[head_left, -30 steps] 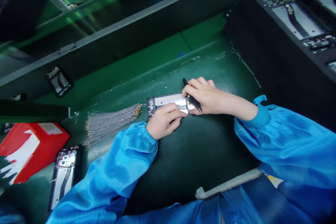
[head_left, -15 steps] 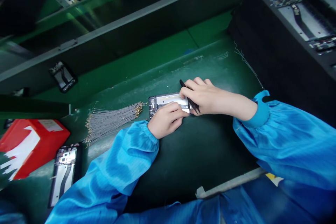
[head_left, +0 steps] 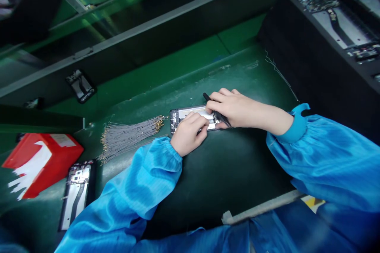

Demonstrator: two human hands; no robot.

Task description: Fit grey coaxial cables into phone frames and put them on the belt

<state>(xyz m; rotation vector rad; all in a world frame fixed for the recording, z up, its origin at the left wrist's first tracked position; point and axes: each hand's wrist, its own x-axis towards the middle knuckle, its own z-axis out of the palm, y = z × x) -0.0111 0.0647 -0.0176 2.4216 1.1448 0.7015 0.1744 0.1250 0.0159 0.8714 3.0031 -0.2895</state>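
An opened phone frame (head_left: 190,114) with bare circuitry lies flat on the green mat, at the middle of the head view. My left hand (head_left: 188,134) is curled with its fingertips pressing on the frame's near edge. My right hand (head_left: 234,107) is closed around black tweezers (head_left: 216,110), whose tips rest on the frame's right end. What the left fingers pinch, if anything, is hidden. Both arms wear blue sleeves.
A fan of several thin grey wires with gold ends (head_left: 130,136) lies left of the frame. Another phone frame (head_left: 77,193) and a red box (head_left: 41,164) sit at lower left. A black tray of phone frames (head_left: 335,23) stands at upper right. One more frame (head_left: 80,85) lies on the conveyor beyond.
My left hand's fingers have shifted slightly along the frame's edge. The right hand and the tweezers stay on the frame's right end. The camera view has drifted a little.
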